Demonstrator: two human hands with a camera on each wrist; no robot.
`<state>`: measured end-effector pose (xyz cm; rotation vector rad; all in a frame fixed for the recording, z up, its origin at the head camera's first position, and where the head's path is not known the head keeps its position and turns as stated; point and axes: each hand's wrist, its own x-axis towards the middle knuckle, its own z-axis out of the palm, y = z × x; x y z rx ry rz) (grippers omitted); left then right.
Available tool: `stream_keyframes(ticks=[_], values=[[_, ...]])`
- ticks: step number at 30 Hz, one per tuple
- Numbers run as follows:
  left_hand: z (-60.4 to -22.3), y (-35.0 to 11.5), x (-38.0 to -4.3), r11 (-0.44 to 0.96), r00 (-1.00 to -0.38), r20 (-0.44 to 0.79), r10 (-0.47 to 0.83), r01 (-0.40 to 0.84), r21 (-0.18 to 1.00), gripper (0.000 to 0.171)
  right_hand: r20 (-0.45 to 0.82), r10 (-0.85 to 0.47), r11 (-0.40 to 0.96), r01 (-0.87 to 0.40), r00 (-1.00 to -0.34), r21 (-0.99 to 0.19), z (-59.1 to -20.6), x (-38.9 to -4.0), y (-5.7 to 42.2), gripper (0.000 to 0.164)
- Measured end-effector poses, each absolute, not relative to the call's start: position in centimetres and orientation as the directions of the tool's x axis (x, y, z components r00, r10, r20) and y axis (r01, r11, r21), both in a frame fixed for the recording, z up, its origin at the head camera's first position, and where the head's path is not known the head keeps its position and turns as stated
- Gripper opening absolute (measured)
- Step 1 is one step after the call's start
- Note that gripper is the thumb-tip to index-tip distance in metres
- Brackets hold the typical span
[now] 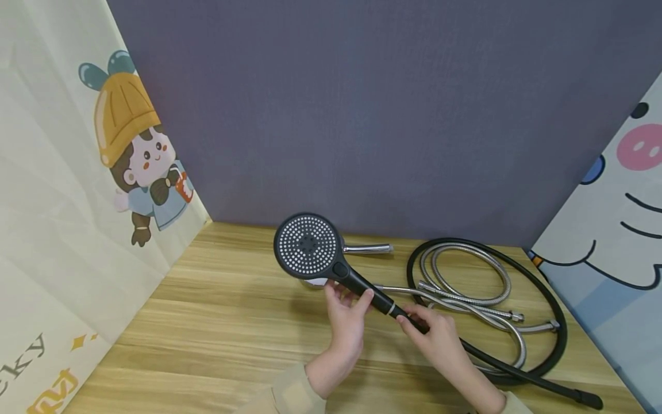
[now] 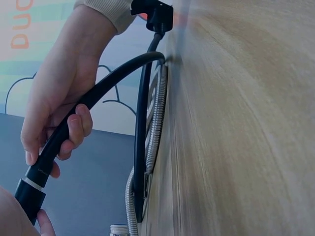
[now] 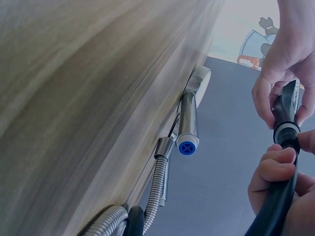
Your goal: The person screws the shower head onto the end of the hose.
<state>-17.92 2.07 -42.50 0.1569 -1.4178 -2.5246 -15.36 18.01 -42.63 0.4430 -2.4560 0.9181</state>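
Observation:
A black hand shower is held up over the wood-grain table, its round face of pale nozzles turned towards me. My left hand grips its handle between thumb and fingers. My right hand pinches the end of a black shower hose, right by the handle's lower end. A light ring shows at the joint, where hose and handle meet in line. From my right hand the hose arches down to the table. Part of the handle is hidden behind my left fingers in the right wrist view.
Behind the black shower lies a chrome hand shower, partly hidden in the head view. Coiled steel hoses lie at the right inside the black hose's loop. The black hose's far end lies near the front right. A dark panel stands behind the table.

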Motion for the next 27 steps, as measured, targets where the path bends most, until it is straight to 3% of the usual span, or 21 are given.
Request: stream_keyframes(ticks=[6,16,27], values=[[-42.55,2.12,-17.91,-0.505,-0.964,0.029,-0.264,0.163,0.847,0.071,0.525,-0.124,0.715,-0.443,-0.842,-0.541,-42.61,-15.31,18.00,0.014],[-42.58,2.15,-17.96,-0.512,-0.966,0.025,-0.258,0.159,0.844,0.070,0.543,-0.132,0.681,-0.474,-0.829,-0.558,-42.71,-15.38,18.10,0.041],[-42.53,2.20,-18.00,-0.512,-0.965,0.030,-0.261,0.165,0.843,0.068,0.579,-0.159,0.681,-0.513,-0.800,-0.522,-42.56,-15.40,18.15,0.040]])
